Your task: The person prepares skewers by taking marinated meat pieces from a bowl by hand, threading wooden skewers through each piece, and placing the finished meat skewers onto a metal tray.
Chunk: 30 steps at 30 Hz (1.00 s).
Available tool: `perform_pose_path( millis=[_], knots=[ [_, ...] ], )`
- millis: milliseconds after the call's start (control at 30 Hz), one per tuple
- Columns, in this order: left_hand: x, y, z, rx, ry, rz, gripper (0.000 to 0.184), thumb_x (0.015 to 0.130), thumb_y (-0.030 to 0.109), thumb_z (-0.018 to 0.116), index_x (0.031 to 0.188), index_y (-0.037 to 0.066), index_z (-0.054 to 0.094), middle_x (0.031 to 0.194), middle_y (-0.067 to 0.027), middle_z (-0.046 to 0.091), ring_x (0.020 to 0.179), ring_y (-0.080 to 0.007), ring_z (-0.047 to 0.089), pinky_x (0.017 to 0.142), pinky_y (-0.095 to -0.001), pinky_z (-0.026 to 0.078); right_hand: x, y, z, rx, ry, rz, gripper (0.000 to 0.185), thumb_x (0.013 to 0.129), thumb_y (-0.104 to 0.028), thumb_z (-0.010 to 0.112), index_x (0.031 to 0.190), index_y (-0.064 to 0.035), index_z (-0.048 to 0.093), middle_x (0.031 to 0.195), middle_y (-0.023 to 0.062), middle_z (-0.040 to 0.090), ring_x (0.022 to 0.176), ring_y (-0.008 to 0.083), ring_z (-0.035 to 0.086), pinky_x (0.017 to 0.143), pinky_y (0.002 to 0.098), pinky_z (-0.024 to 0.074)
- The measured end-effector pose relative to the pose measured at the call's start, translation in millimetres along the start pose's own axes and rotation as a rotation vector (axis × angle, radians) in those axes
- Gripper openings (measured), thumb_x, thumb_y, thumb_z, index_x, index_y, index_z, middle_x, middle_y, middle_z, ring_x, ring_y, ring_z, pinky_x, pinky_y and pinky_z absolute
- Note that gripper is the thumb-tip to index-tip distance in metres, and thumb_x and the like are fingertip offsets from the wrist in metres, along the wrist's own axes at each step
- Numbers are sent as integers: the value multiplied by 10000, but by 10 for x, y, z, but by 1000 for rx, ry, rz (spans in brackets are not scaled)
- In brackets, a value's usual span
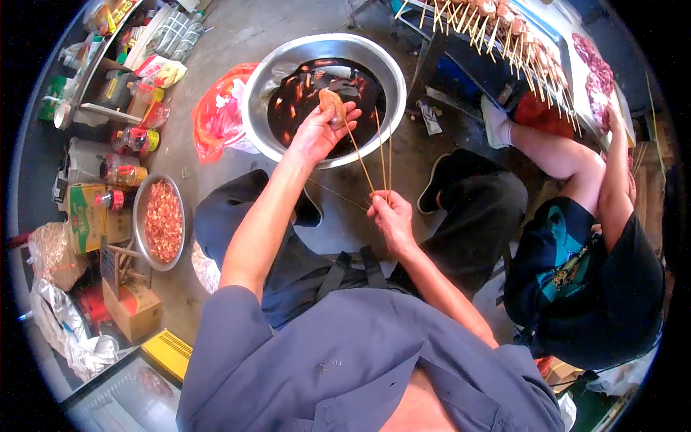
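Note:
Over the near right part of a large metal basin (253, 119), my left hand (322, 133) holds a brownish piece of meat (332, 108) between its fingers. Dark liquid (342, 90) with reddish pieces in it fills the basin. Lower and to the right, my right hand (391, 216) pinches the lower ends of several thin wooden skewers (389, 162). One skewer slants up to the meat; its tip is hidden there. The others point up and look bare.
A red plastic bag (209, 122) lies left of the basin. A bowl of chopped meat (163, 223) stands at the left, near bottles and boxes. At the right, a co-worker (583, 266) sits by a table with many meat skewers (515, 43).

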<state>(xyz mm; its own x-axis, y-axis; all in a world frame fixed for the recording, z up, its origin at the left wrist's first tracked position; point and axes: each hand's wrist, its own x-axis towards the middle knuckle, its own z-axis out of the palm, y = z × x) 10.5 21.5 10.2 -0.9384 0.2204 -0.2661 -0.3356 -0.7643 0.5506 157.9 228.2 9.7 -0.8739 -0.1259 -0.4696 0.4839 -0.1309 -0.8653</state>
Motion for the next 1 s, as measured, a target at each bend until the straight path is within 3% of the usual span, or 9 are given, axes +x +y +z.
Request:
perform_pose_path(
  millis=[167, 267, 600, 1000],
  knots=[
    [-4, -38, 25, 28, 26, 49, 304, 943, 180, 510, 1213, 74, 420, 1198, -186, 568, 1100, -334, 576, 860, -410, 526, 10, 29, -6, -23, 4, -4, 202, 910, -185, 553, 997, -12, 612, 693, 13, 604, 564, 67, 493, 491, 215, 386],
    [35, -54, 6, 65, 36, 33, 328, 949, 193, 494, 1240, 64, 416, 1264, -188, 524, 1123, -330, 559, 864, -394, 537, 43, 51, -29, -23, -11, -14, 203, 908, -176, 554, 1004, -7, 612, 692, 13, 604, 569, 66, 497, 489, 213, 384],
    [30, -165, 0, 266, 21, 52, 369, 898, 317, 579, 1110, 28, 490, 1061, -161, 624, 974, -315, 635, 794, -405, 547, 37, 14, -30, -22, -8, -13, 209, 909, -170, 559, 1011, 3, 617, 673, 7, 595, 572, 61, 494, 496, 206, 369],
    [-24, -172, 152, 383, 154, 16, 293, 922, 220, 559, 1111, 4, 498, 911, -189, 652, 797, -307, 679, 668, -351, 570, 44, 10, 128, 66, 39, -36, 187, 907, -152, 571, 991, 12, 604, 667, 7, 577, 550, 62, 481, 489, 205, 367]
  ],
)
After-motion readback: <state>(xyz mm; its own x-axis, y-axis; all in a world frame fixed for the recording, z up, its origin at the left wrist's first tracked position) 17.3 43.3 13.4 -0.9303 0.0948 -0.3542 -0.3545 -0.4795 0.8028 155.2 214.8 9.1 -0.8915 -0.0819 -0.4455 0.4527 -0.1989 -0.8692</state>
